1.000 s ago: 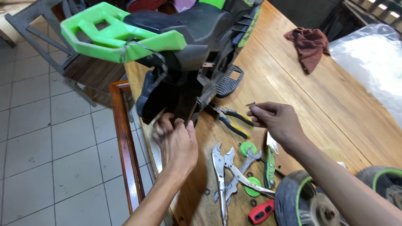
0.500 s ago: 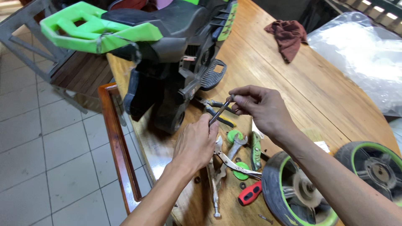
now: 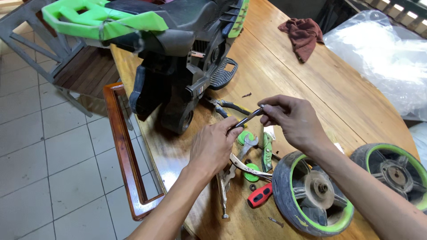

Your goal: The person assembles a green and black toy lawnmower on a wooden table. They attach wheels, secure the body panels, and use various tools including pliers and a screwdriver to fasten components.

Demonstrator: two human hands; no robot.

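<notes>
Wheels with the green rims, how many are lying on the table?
2. One wheel lies beside the right forearm, by the red-handled tool. The other wheel lies at the right edge, partly cut off. More may be hidden.

That thin dark metal rod is up off the wooden table, tilted, lower end near the left and upper end to the right. It's short, straight and slightly shiny. Left hand pinches the lower end, right hand pinches the upper tip, just above the pliers.
</notes>
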